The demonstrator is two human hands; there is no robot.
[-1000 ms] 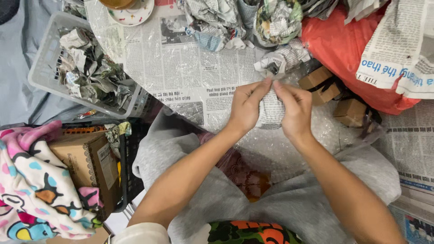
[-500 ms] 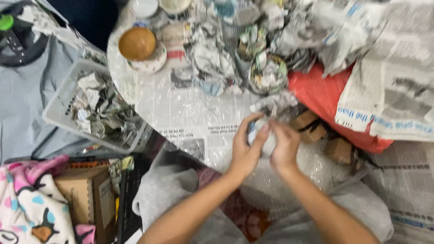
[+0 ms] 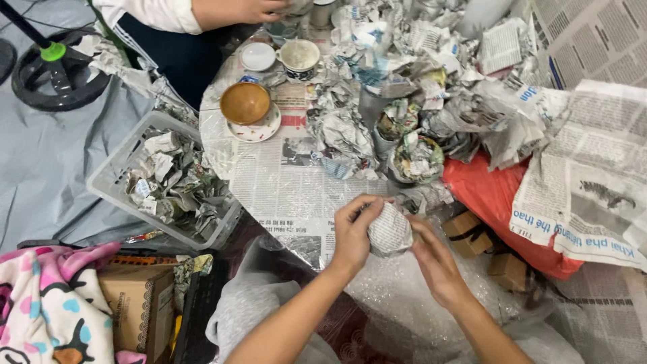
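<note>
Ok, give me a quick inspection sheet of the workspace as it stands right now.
Surface: round table covered in newspaper sheets.
Job's things: newspaper-wrapped bundle, held by left hand and right hand above bubble wrap.
Clutter: crumpled paper pile; brown bowl on a saucer; white cup; grey basket of paper scraps; small cardboard boxes; red bag.
Hands: both closed around the bundle.
Cables: nothing seen.
Surroundings: another person's arm at the far side; stand base; patterned blanket.
</note>
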